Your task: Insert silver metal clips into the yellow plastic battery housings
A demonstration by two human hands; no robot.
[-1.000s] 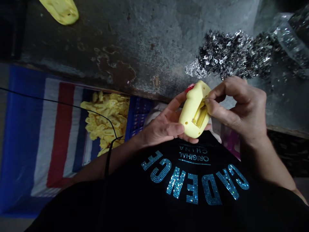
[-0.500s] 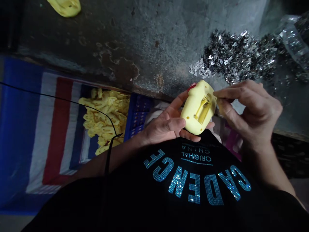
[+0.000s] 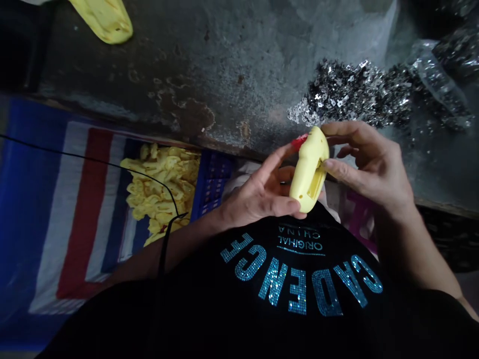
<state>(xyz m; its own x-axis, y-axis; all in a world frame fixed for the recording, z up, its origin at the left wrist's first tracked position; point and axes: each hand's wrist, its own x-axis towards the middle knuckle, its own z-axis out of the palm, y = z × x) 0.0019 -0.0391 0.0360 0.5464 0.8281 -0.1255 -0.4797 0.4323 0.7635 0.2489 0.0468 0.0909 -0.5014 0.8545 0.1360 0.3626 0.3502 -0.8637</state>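
Note:
A yellow plastic toy shell (image 3: 307, 174) with a long recessed slot, small round holes and a red part at its far end is tilted on edge above my lap. My left hand (image 3: 258, 197) is closed around its left side, thumb near the lower end. From the other side, my right hand (image 3: 374, 167) grips the shell's upper end, index finger over the top and thumb at the slot's edge. Whether a small piece sits under that thumb is hidden. Just beyond my right hand lies a heap of small shiny metal plates (image 3: 355, 94) on the grey worktable (image 3: 224, 65).
A clear plastic bag (image 3: 436, 80) lies beside the metal heap. Another yellow piece (image 3: 108, 22) is at the table's far left. Below the edge, a blue crate (image 3: 213, 174) stands by many yellow parts (image 3: 164, 184) on striped cloth (image 3: 80, 199). A black cord (image 3: 142, 172) hangs across.
The shell has turned from facing me to standing more on its edge. My right hand has moved left, from a pinch beside the shell to a grip on its upper end.

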